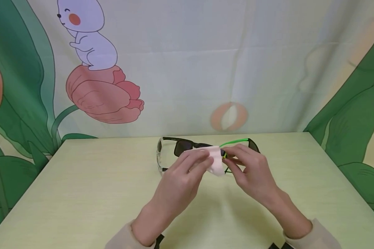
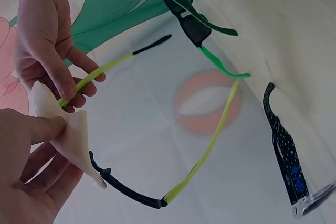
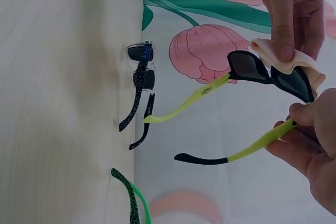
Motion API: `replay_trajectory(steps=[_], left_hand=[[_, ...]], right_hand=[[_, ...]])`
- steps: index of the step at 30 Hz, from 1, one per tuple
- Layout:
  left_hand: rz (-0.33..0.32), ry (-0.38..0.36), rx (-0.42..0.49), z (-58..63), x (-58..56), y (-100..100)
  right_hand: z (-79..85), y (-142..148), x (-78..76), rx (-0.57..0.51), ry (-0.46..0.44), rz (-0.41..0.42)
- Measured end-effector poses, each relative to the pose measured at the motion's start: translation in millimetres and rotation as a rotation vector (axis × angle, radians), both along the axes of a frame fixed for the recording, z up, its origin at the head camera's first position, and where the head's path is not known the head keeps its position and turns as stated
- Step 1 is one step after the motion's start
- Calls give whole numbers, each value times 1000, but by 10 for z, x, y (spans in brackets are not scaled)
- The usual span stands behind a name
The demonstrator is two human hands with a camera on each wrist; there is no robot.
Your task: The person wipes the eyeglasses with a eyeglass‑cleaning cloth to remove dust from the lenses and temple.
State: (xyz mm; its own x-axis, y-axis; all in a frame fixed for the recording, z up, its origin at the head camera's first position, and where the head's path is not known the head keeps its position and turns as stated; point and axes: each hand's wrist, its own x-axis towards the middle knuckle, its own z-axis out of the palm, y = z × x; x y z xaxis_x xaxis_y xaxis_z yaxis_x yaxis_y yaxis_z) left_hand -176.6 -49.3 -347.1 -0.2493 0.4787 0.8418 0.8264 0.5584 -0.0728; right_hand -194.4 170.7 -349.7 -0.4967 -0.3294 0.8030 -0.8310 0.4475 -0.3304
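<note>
Grip, right: our right hand [image 1: 255, 171] pinches the held sunglasses [image 3: 249, 66] at the root of one yellow-green arm, close by the hinge. Grip, left: our left hand [image 1: 181, 177] has a pale cloth [image 1: 217, 161] nipped between thumb and fingers, folded over the lens nearest the right hand; the other lens is bare. Position: the pair is raised above the bench [image 1: 81, 183], between the two hands, both arms unfolded.

Handling (judged): we expect the frame to be light and fairly stiff, with arms that could strain at the hinges if spread. Lenses look glossy, so we rate them slippery and easily smeared or scratched. Best hold: arm root or frame edge, fingers off the lens. We take the cloth for soft and limp; a pinch through a fold suits it.

Count: three pairs of sunglasses, one in hand and two on the bench. In the head view, from the cloth, the clear-framed pair [image 3: 140, 82] lies toward 9 o'clock, the green-armed pair [image 2: 195, 30] toward 2 o'clock. One cloth. Two hands.
</note>
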Motion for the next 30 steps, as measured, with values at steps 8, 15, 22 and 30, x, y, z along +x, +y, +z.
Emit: replay_trajectory(steps=[8, 15, 22, 30], left_hand=[[-15, -71, -9, -42, 8, 34], [-25, -55, 10, -70, 2, 28], [-48, -40, 44, -69, 11, -8], [-49, -7, 27, -52, 18, -21]], right_hand=[[1, 26, 36, 57, 17, -26], [-24, 30, 50, 43, 10, -25], [-42, 14, 49, 21, -6, -8], [-61, 34, 51, 9, -43, -21]])
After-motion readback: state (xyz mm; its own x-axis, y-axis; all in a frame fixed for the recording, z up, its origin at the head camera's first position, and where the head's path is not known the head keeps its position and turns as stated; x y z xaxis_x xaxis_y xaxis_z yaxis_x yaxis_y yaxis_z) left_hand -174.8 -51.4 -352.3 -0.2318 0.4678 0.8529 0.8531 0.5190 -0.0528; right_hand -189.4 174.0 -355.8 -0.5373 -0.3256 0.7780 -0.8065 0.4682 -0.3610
